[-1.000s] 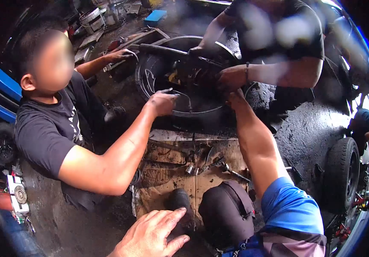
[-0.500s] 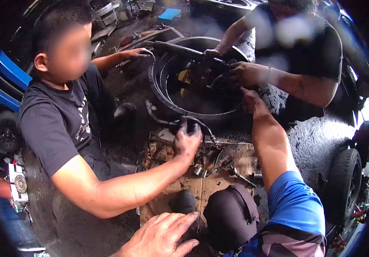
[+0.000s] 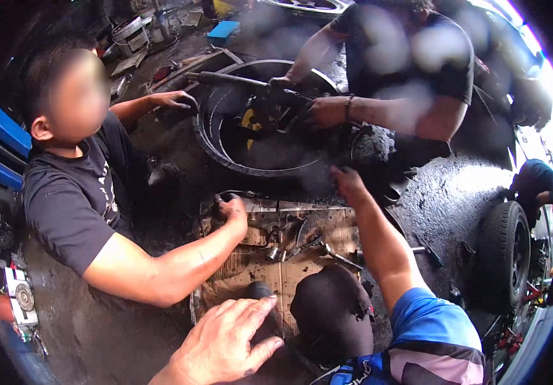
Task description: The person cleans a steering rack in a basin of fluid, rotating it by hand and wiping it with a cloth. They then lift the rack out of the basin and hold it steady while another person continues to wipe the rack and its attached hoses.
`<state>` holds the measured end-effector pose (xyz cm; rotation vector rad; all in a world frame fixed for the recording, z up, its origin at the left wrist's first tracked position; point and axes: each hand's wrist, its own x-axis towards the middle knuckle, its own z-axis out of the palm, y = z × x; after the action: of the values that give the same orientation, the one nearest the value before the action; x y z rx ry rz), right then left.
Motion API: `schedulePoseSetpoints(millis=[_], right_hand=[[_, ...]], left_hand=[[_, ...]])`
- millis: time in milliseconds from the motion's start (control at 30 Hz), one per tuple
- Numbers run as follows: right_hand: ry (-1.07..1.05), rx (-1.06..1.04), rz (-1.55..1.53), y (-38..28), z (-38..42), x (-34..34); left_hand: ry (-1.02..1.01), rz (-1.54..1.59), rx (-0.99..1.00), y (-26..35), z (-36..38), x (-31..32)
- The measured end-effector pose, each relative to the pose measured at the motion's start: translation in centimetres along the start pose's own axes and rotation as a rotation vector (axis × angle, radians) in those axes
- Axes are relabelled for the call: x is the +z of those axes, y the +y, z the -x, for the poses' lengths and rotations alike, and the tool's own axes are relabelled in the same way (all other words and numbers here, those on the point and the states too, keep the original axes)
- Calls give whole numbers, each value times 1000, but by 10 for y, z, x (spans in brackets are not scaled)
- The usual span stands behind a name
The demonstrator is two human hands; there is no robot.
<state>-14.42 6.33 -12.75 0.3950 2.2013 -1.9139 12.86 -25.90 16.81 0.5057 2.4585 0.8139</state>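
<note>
My left hand (image 3: 225,340) is in the near foreground with its fingers stretched out and nothing in them, in front of a dark shoe tip (image 3: 260,290). My right hand (image 3: 349,185) reaches forward from a blue sleeve, close to the near right edge of a large round rim (image 3: 206,131); its darkened fingers do not show clearly. A co-worker on the right grips a long metal bar (image 3: 225,78) lying across the rim, over a dark part with a yellow piece (image 3: 249,122). Another co-worker's hand (image 3: 233,210) is on a thin curved piece at the cardboard (image 3: 225,269).
Metal sockets (image 3: 273,253) and a socket wrench (image 3: 340,258) lie on the cardboard. My dark-clothed knee (image 3: 331,308) is beside them. A wheel with a tyre (image 3: 504,253) stands at the right. A blue flat box (image 3: 224,29) lies at the back.
The view has shifted, moving the scene leftward. My right hand has drawn back from the bar and the co-worker's hands. The left co-worker's hand has lowered the curved piece toward the cardboard.
</note>
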Motion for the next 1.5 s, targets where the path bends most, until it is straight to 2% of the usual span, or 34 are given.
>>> schedulePoseSetpoints(millis=[67,133,200,267,300,400,433,567,667,733,767,867,1000,1067,1200,1267,1300,1367,1500], right_hand=[[-21,-3,12,9,9,-1],[-76,-17,133,18,8,-2],[-135,-44,175,26,6,-7],[-63,-267,387,17,17,-1],[-59,-269,386,12,23,-1],[-191,-210,685,-17,54,-3],[-261,-312,711,-15,49,3],[-226,-318,796,-3,63,-2],[-211,-138,847,17,64,-4],[-275,-179,933,24,72,-8],[-302,-279,873,28,79,-10],[-370,-277,931,38,84,-13],[-317,-287,892,80,77,-19],[-274,-489,791,90,78,-19],[-312,-380,853,94,81,-21],[-289,-569,922,102,81,-22],[-289,-570,922,106,80,-24],[-346,-246,973,89,91,-23],[-378,-219,976,90,92,-22]], left_hand=[[-27,-9,4,1,-7,2],[164,-132,185,5,-12,1],[143,-143,180,11,-15,-1],[161,-157,205,14,-17,-1],[162,-160,209,15,-18,-1],[185,-170,228,18,-19,-2],[183,-175,215,19,-19,-3],[177,-164,196,19,-20,-3],[186,-162,205,20,-19,-5],[184,-168,199,22,-18,-7],[181,-171,199,23,-17,-8],[163,-150,177,22,-17,-7],[160,-164,176,22,-18,-5],[173,-153,201,20,-18,-4],[175,-146,206,19,-17,-2],[176,-151,203,20,-17,-2],[176,-152,203,20,-17,-2],[181,-171,204,20,-15,-2],[188,-180,212,18,-14,0]])
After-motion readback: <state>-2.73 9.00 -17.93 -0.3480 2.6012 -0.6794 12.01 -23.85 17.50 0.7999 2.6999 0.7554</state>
